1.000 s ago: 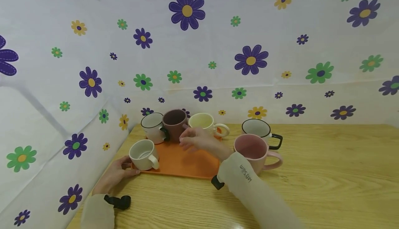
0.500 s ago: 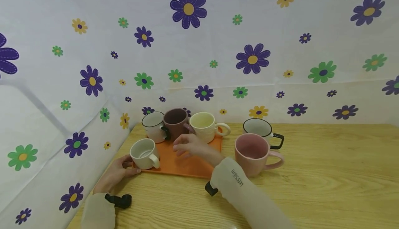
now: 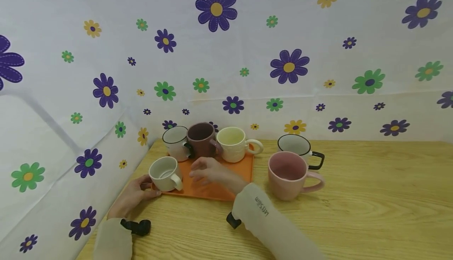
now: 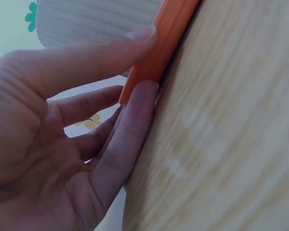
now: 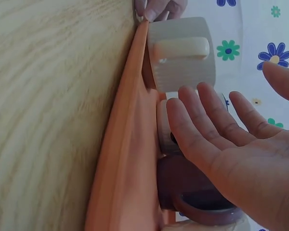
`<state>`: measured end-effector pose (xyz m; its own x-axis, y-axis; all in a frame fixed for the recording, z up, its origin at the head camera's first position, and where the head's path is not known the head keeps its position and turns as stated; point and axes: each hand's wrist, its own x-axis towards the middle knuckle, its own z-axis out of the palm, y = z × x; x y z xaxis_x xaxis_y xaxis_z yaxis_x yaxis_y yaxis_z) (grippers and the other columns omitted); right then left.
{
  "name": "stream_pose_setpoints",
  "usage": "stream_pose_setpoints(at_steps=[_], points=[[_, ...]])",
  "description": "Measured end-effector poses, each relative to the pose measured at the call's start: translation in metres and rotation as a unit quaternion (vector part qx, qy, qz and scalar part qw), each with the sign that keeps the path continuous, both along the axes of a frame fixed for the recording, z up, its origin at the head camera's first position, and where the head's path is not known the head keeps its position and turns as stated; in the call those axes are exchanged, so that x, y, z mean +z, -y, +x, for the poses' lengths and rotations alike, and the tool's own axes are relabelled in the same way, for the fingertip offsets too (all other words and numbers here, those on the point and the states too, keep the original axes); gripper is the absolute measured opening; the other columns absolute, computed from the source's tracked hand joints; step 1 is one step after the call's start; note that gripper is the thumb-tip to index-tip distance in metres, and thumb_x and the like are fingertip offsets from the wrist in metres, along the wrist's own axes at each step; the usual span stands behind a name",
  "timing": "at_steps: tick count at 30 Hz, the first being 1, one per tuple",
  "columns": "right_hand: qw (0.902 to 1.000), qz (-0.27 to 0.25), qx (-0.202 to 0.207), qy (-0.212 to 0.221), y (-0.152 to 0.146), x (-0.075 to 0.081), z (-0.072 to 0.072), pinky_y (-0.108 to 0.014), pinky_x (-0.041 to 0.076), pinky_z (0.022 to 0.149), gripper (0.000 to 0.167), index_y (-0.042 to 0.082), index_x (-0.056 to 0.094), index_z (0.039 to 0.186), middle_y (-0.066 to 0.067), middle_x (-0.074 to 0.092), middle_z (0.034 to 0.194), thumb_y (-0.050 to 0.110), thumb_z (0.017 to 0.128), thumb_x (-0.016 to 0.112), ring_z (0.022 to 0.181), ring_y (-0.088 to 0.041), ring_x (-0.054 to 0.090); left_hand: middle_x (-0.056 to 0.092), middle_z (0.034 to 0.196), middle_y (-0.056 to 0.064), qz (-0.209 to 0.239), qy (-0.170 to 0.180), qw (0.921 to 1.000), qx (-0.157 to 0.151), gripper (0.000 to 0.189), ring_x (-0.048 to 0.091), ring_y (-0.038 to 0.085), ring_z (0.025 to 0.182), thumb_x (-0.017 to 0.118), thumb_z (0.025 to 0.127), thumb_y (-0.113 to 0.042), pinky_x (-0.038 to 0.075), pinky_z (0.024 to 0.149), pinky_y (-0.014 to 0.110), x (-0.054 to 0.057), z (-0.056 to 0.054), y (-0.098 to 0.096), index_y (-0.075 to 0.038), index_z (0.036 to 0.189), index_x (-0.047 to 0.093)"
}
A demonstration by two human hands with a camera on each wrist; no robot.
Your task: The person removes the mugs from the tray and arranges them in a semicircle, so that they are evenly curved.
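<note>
My left hand [image 3: 131, 196] grips the near left corner of the orange tray [image 3: 199, 189]; in the left wrist view the thumb [image 4: 101, 60] lies on the rim and another finger reaches along its lower edge. A small cream cup [image 3: 163, 177] stands on that corner, handle facing right. Over the middle of the tray hovers my right hand [image 3: 210, 172], fingers loosely bent and holding nothing, as the right wrist view shows of the palm [image 5: 250, 166]. Along the tray's back stand a black-rimmed white mug [image 3: 175, 146], a dark brown mug [image 3: 201, 142] and a pale yellow mug [image 3: 231, 146].
Right of the tray, a large pink mug [image 3: 286, 177] stands on the wooden table [image 3: 371, 205], in front of another black-rimmed white mug [image 3: 293, 146]. A flower-printed white cloth [image 3: 247, 43] hangs behind the table and along its left side.
My right hand has drawn back from near the brown and yellow mugs, leftward and toward the tray's middle. My left hand has stayed at the tray corner; the mugs stand as before.
</note>
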<state>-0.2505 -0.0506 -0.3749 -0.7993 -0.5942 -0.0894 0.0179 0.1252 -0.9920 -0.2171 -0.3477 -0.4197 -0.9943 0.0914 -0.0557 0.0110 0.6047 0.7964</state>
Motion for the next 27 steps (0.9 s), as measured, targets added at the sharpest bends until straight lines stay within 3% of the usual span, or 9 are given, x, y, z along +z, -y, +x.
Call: stream_pose_setpoints(at_steps=[11,20,24,27], points=[[0.9996,-0.017,0.02,0.008,0.012,-0.007,0.004,-0.037,0.056,0.085,0.034,-0.007,0.058,0.126,-0.009,0.065,0.112,0.012,0.099,0.065,0.093,-0.024,0.068,0.061,0.129,0.026,-0.007,0.001,0.9999,-0.011,0.068,0.058,0.04,0.119,0.08,0.088,-0.017,0.035,0.105,0.063,-0.002,-0.001,0.001,0.011,0.141,0.049],[0.9988,-0.04,0.017,0.024,0.026,-0.015,0.005,-0.036,0.055,0.084,0.029,-0.002,0.06,0.123,-0.007,0.065,0.113,0.012,0.097,0.067,0.092,-0.018,0.065,0.063,0.127,0.025,0.006,-0.004,0.9999,-0.013,0.066,0.061,0.035,0.115,0.08,0.087,-0.015,0.04,0.103,0.051,-0.002,0.0,0.002,0.012,0.139,0.05],[0.9989,-0.034,0.002,0.032,0.032,-0.017,0.004,-0.036,0.054,0.082,0.025,0.001,0.061,0.12,-0.006,0.066,0.107,0.012,0.098,0.067,0.091,-0.017,0.063,0.064,0.126,0.023,0.001,-0.005,1.0,-0.009,0.065,0.061,0.032,0.114,0.081,0.087,-0.016,0.044,0.098,0.038,-0.002,-0.001,0.001,0.011,0.139,0.052],[0.9983,-0.045,-0.002,0.037,0.036,-0.018,0.004,-0.039,0.055,0.084,0.025,-0.001,0.06,0.12,-0.007,0.067,0.106,0.009,0.098,0.066,0.091,-0.017,0.064,0.063,0.126,0.024,0.003,-0.002,1.0,-0.009,0.065,0.061,0.034,0.115,0.08,0.087,-0.015,0.044,0.1,0.041,-0.002,-0.001,0.002,0.012,0.139,0.051]])
